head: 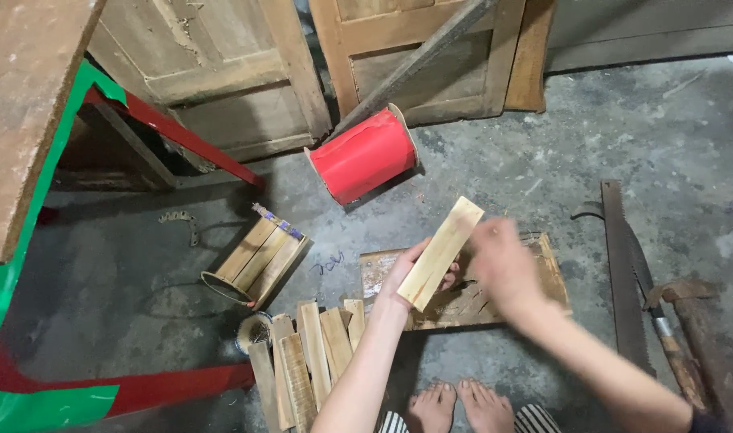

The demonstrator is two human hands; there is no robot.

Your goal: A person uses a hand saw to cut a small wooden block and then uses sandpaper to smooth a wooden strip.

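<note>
Grey concrete floor (663,136) of a workshop, seen from my head camera as I squat barefoot, old wooden doors (222,72) leaning along the back wall. My left hand (410,273) grips a pale wooden slat (441,252) from beneath, fingers wrapped round its lower half. The slat's long axis runs on a slant, low end toward my wrist, high end up and to the right, away from me. My right hand (501,269) is blurred just beside the slat's right edge; whether it is clenched or loose I cannot tell, nor whether it touches the wood. The left hand is plainly the nearer, since it carries the piece. Under both hands lies a worn chopping board (543,273). More slats are stacked in a row (306,361) by my left forearm, and another bundle (258,261) sits farther left, bound with a ring. A red spool (365,156) lies on its side beyond. A saw (623,281) and a rusty blade (671,337) rest on the floor to my right.
</note>
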